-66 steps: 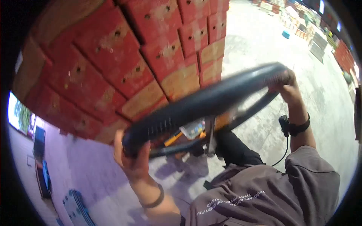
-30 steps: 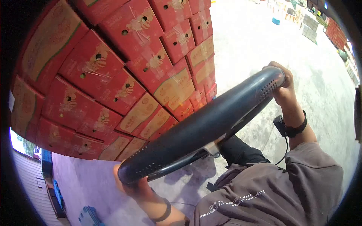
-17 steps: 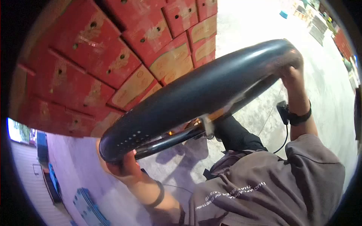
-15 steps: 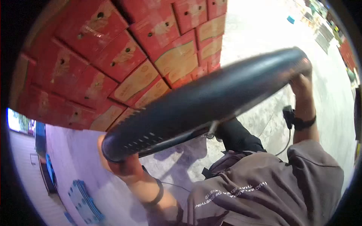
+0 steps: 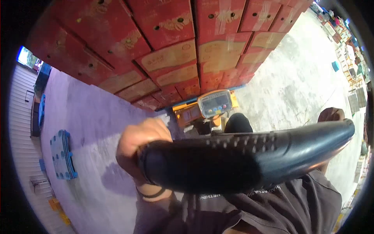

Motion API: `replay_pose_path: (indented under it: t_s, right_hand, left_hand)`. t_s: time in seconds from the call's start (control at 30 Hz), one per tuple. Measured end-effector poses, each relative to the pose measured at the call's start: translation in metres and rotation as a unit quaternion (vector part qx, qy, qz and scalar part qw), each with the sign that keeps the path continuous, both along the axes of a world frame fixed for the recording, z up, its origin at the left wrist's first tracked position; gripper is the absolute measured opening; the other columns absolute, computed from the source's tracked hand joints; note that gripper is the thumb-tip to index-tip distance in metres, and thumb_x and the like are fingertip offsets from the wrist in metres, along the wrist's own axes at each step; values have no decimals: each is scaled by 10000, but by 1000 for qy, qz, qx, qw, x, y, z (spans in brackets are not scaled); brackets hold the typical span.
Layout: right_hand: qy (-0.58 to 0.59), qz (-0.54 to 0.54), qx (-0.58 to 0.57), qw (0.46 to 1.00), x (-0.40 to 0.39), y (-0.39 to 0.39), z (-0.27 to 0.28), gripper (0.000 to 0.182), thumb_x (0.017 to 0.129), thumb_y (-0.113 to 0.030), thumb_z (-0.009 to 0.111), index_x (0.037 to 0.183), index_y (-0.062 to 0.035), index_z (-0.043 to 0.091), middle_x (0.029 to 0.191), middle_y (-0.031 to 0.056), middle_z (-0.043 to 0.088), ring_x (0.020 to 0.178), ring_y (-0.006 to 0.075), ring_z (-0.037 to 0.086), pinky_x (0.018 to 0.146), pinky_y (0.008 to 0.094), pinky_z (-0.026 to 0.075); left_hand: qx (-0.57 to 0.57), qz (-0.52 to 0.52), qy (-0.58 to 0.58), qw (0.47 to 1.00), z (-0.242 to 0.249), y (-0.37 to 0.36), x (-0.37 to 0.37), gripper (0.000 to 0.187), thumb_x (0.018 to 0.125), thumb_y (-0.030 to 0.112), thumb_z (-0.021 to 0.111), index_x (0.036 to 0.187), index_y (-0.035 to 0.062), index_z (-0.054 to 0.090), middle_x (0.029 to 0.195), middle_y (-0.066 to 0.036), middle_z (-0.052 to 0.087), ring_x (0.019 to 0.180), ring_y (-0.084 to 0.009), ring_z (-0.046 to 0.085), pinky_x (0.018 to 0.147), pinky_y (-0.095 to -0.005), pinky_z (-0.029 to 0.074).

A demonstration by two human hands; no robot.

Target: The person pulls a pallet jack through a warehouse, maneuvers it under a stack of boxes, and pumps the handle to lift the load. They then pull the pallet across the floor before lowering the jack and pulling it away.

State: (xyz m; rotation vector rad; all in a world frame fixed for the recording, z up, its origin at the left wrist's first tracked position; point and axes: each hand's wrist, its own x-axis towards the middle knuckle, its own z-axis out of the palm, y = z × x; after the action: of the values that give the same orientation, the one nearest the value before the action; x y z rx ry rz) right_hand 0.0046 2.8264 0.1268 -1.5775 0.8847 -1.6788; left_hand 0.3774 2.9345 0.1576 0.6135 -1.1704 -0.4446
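Note:
My left hand point(image 5: 138, 146) grips the left end of a wide black loop handle point(image 5: 241, 160) with small holes in it. The handle runs across the lower middle of the view, close to my chest. My right hand point(image 5: 331, 115) holds its right end, mostly hidden behind the handle. Below the handle stands a yellow pallet jack point(image 5: 194, 111) with a small display panel point(image 5: 215, 103). The jack sits under a tall stack of red and tan cardboard boxes point(image 5: 175, 50).
Bare concrete floor point(image 5: 296, 85) spreads to the right, with goods and crates far off at the right edge. A blue plastic pallet point(image 5: 61, 155) lies on the floor at left. A corrugated wall point(image 5: 23, 128) runs along the far left.
The handle has come down from a raised slant to nearly level against my body. My view has tipped forward, and the yellow jack with its display now shows under the boxes.

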Motion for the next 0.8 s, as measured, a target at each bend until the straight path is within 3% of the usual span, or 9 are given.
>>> replay_pose_path:
  t_s: [0.1,0.23,0.43,0.8]
  right_hand:
    - [-31,-11,7,999,5,6,-1,507,757,-473,652,706,24,563,606,104,540,503,205,530,478,300,431]
    - [-46,-16,15,999,5,10,1,506,764,-474,646,784,19,535,669,115,540,559,209,536,520,304,440]
    - [-70,-29,25,997,7,16,-3,525,775,-476,638,902,13,493,762,133,539,644,216,543,582,310,452]
    - [-94,-37,36,994,5,13,7,614,794,-478,623,1117,2,417,934,166,538,800,228,558,695,320,474]
  left_hand:
    - [-14,51,-63,997,-2,-3,4,207,844,149,586,769,-15,486,635,-93,521,529,-171,484,482,-283,358]
    - [-24,18,-67,997,2,-5,7,205,836,139,605,777,-14,483,610,-86,497,526,-170,482,482,-276,362]
    - [20,19,18,999,-6,0,4,214,841,135,609,765,8,455,603,-91,494,506,-164,458,457,-271,368]
    - [20,-32,-46,998,15,0,2,212,857,142,601,787,8,453,623,-114,509,506,-170,455,459,-278,392]
